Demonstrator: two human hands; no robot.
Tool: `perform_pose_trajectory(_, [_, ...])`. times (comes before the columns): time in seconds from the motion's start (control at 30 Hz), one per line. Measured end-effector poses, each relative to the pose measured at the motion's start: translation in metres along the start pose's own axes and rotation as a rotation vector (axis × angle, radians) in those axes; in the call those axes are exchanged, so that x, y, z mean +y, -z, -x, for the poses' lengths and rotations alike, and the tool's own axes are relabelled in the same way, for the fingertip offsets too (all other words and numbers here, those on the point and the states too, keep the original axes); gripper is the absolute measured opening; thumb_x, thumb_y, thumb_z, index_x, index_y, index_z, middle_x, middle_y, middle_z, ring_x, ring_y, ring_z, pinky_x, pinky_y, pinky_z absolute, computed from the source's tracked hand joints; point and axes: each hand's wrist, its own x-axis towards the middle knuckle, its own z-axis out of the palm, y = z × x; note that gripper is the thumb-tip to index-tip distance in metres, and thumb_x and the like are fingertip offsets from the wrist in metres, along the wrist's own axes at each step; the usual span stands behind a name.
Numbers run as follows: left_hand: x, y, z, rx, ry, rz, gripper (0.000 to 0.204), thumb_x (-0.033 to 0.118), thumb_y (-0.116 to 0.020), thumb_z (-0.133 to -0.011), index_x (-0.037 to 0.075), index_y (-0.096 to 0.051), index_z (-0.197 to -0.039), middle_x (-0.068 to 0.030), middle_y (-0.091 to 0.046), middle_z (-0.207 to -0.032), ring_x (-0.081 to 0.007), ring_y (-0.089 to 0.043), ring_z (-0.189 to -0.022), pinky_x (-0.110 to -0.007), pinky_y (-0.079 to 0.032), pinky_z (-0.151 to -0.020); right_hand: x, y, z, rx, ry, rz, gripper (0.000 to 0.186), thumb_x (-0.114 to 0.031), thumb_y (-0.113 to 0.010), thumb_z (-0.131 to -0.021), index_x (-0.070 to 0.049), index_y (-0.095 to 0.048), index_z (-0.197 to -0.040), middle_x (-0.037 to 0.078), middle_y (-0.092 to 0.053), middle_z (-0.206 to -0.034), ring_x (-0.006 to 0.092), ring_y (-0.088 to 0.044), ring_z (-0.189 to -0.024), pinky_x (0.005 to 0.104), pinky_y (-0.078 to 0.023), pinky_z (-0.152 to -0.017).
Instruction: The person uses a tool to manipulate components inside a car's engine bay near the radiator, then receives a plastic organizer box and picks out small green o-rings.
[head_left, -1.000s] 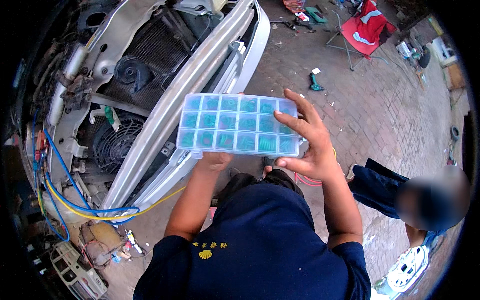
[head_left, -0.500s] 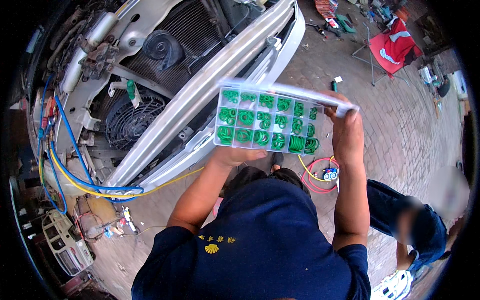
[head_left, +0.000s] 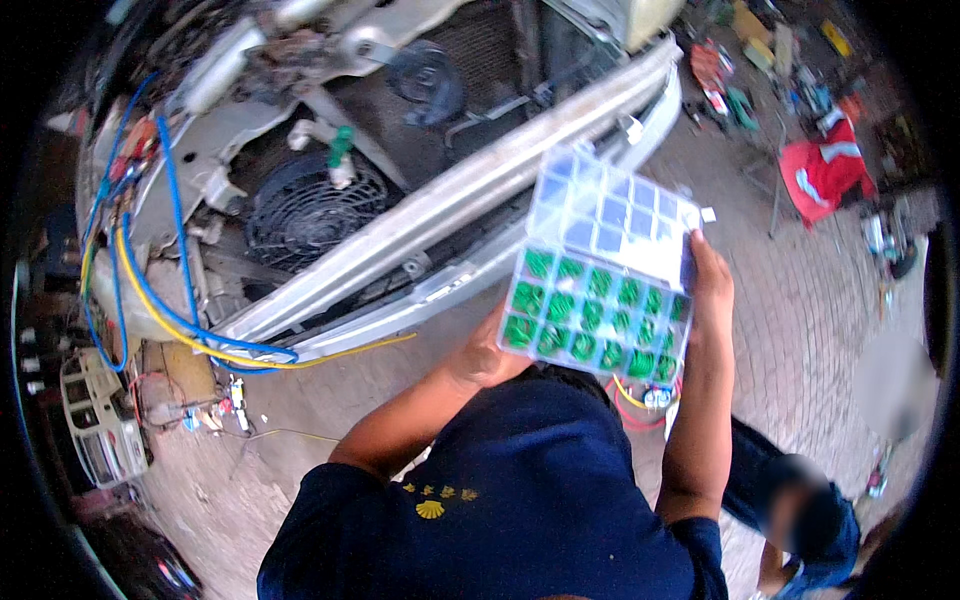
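A clear plastic compartment box [head_left: 588, 367] is held in front of my chest, tilted down to the right. Green rubber O-rings [head_left: 560, 306], sorted by compartment, fill its tray. The hinged transparent lid [head_left: 612, 212] stands folded back beyond the tray, with light glinting on it. My left hand [head_left: 485, 355] grips the box at its near left corner, its fingertips hidden underneath. On the right side, my right hand [head_left: 711, 280] is closed round the edge where lid and tray meet.
Ahead lies a vehicle's opened front with a silver crossbeam [head_left: 470, 180] and a black fan [head_left: 315, 210]. Blue and yellow hoses [head_left: 175, 230] hang at left. A red folding chair [head_left: 825, 175] stands far right. Another person [head_left: 800, 510] is low at the right.
The lid has swung from nearly edge-on to folded back beyond the tray. The box has shifted right and tilted. My right hand has moved down slightly along its right side.
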Motion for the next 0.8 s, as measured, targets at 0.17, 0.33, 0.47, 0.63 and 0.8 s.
perform_pose_trajectory(0.17, [0.031,0.002,0.012,0.131,0.202,0.088,0.079,0.061,-0.052,-0.097,0.002,-0.042,-0.150,-0.0149,-0.052,-0.148,-0.0283,-0.050,-0.135,-0.047,-0.038,-0.114,0.021,-0.003,0.012,-0.080,-0.009,0.104,0.036,-0.035,-0.062,-0.101,-0.001,-0.071,-0.095,0.004,-0.072,-0.087,0.0096,-0.064,-0.072,0.0261,-0.050,-0.066])
perform_pose_trajectory(0.33, [0.038,0.008,0.036,0.490,0.220,0.088,0.057,0.042,-0.053,-0.101,-0.002,-0.054,-0.138,-0.0179,-0.063,-0.133,-0.0300,-0.063,-0.119,-0.045,-0.047,-0.106,0.030,-0.041,0.023,-0.310,0.017,0.156,0.043,-0.038,-0.055,-0.105,-0.001,-0.072,-0.090,0.002,-0.070,-0.081,0.0087,-0.060,-0.067,0.0258,-0.046,-0.062])
perform_pose_trajectory(0.47, [0.057,0.012,0.054,0.623,0.131,0.227,0.052,0.035,-0.049,-0.102,-0.006,-0.057,-0.132,-0.0213,-0.066,-0.128,-0.0307,-0.065,-0.113,-0.043,-0.050,-0.103,0.036,-0.082,0.022,-0.292,0.039,0.252,0.044,-0.038,-0.051,-0.107,-0.002,-0.069,-0.089,-0.001,-0.063,-0.075,0.0068,-0.055,-0.067,0.0247,-0.043,-0.062])
perform_pose_trajectory(0.63, [0.094,-0.002,0.060,0.683,0.026,0.283,0.057,0.039,-0.049,-0.099,-0.011,-0.059,-0.126,-0.0256,-0.066,-0.124,-0.0330,-0.065,-0.114,-0.045,-0.052,-0.100,-0.013,-0.110,0.005,-0.310,0.467,0.207,0.039,-0.035,-0.050,-0.107,0.000,-0.067,-0.107,0.002,-0.062,-0.081,0.0101,-0.056,-0.070,0.0253,-0.044,-0.064])
perform_pose_trajectory(0.8, [0.114,0.003,0.042,0.629,-0.044,0.208,0.059,0.039,-0.050,-0.098,-0.011,-0.058,-0.128,-0.0264,-0.066,-0.125,-0.0343,-0.065,-0.116,-0.047,-0.050,-0.104,-0.104,-0.152,-0.003,-0.408,0.996,0.580,0.021,-0.015,-0.067,-0.094,0.003,-0.067,-0.107,0.004,-0.062,-0.082,0.0113,-0.057,-0.072,0.0273,-0.047,-0.066])
